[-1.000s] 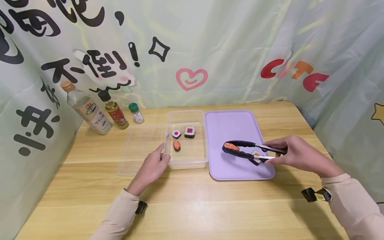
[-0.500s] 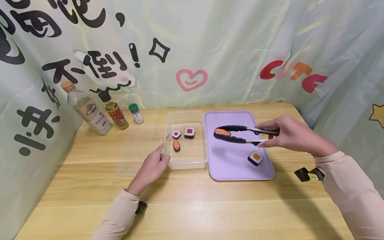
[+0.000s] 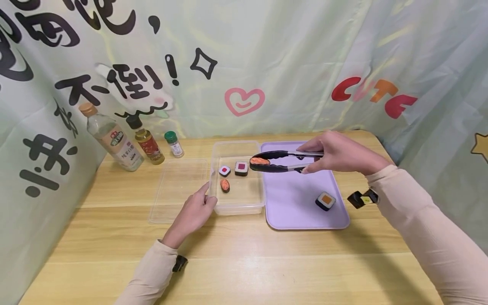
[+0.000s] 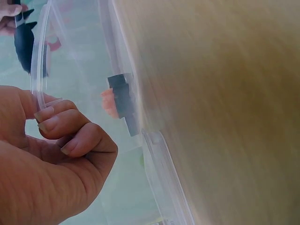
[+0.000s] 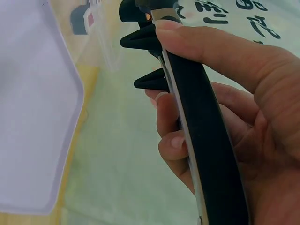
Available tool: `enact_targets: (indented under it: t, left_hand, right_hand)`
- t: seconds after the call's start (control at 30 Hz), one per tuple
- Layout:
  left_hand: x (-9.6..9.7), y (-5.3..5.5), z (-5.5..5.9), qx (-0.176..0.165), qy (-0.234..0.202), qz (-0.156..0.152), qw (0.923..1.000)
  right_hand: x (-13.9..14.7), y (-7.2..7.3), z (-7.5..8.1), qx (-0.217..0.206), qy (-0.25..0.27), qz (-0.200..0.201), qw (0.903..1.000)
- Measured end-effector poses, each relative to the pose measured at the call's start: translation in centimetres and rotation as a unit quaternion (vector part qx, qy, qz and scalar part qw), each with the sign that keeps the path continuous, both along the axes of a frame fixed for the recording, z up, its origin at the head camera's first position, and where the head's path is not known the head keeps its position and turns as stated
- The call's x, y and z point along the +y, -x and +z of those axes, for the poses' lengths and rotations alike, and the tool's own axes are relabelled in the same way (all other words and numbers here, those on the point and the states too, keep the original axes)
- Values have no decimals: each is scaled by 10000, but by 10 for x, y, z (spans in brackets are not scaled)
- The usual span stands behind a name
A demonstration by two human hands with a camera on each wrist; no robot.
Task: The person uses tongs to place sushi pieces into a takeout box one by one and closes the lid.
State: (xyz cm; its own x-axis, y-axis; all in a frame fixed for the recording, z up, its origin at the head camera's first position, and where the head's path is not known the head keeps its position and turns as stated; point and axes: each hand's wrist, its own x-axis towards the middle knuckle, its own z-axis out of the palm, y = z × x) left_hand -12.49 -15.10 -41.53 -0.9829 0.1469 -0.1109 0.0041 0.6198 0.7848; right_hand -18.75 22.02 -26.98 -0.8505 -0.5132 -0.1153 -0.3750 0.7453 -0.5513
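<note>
My right hand [image 3: 335, 153] grips black-and-silver tongs [image 5: 201, 117], whose tips pinch an orange-topped sushi piece [image 3: 260, 161] above the right wall of the clear plastic container [image 3: 238, 207]. With thumb and fingers, my left hand [image 4: 70, 145] pinches the container's rim at its left side. Inside the container lie a small sushi roll [image 3: 224, 170], a larger roll with a dark red centre [image 3: 241, 168] and another orange-topped piece [image 3: 225, 185]. A roll with an orange centre [image 3: 325, 201] sits on the purple tray [image 3: 297, 216] to the right.
A clear lid [image 3: 177, 190] lies flat left of the container. Behind it stand a large bottle [image 3: 116, 142], a smaller oil-coloured bottle [image 3: 149, 146] and a green-capped shaker [image 3: 174, 145]. A printed curtain [image 3: 297, 63] hangs along the table's back edge.
My right hand has carried the tongs and the orange-topped sushi up and left, from over the tray to the container's right wall. My left hand has stayed on the rim.
</note>
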Motion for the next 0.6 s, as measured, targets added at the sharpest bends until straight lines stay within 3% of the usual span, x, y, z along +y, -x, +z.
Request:
enact_targets:
  t: [0.43, 0.6]
  left_hand:
    - [1, 1, 0, 24, 41, -20, 10000]
    - [0, 0, 0, 18, 76, -28, 10000]
  right_hand:
    - [-43, 36, -14, -215, -85, 775, 9967]
    - [-57, 44, -18, -293, -258, 865, 9955]
